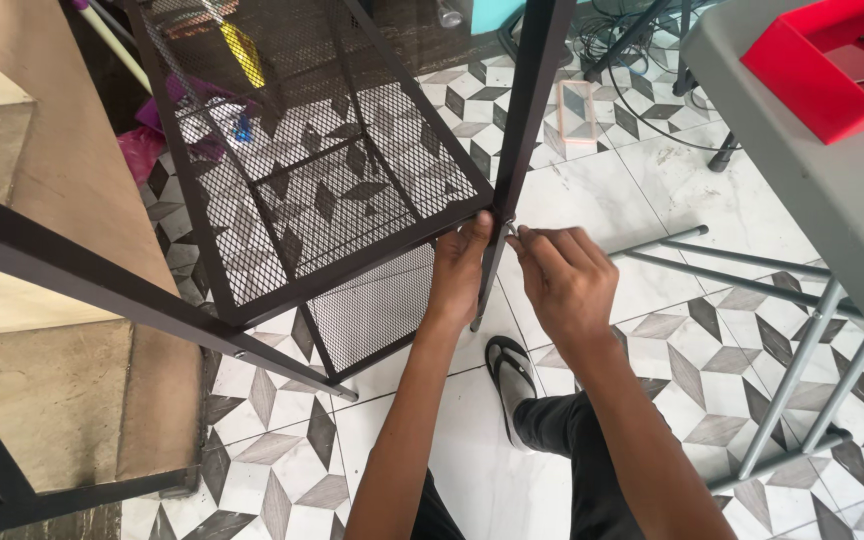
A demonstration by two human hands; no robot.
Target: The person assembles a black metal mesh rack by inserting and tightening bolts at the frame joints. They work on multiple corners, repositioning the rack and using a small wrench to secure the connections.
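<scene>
Nearest to us, our two bare forearms rise from the bottom edge, over our dark trousers [572, 440] and a black sandal with a pale sole [512, 375] on the patterned floor of white, grey and black tiles [652, 190]. Our right hand [564, 280] has its fingers [537, 238] curled and pressed together, the tips pinching a small silvery fastener [512, 229] right at the corner joint of the black metal shelf rack [202, 300]; the fastener is too small for us to tell its kind. Our left hand [460, 270] lies flat against that same corner, fingers together, thumb side touching the black square upright post [537, 90] where the black expanded-mesh shelf panel [332, 170] meets it. Below the joint the post's lower end reaches down between our two hands towards the floor. A second mesh panel [377, 305] shows under the first one, and a long dark bar of the rack [102, 275] crosses the left of the view. Beyond the rack on the left stand pale beige stone steps [42, 180], with pink and yellow items behind the mesh, too blurred to name. To the right, well apart from our hands, stands a grey folding table [832, 190] on grey metal tube legs [792, 370], carrying a red plastic tray [812, 90]. Dark cables [642, 40] lie on the floor at the top.
</scene>
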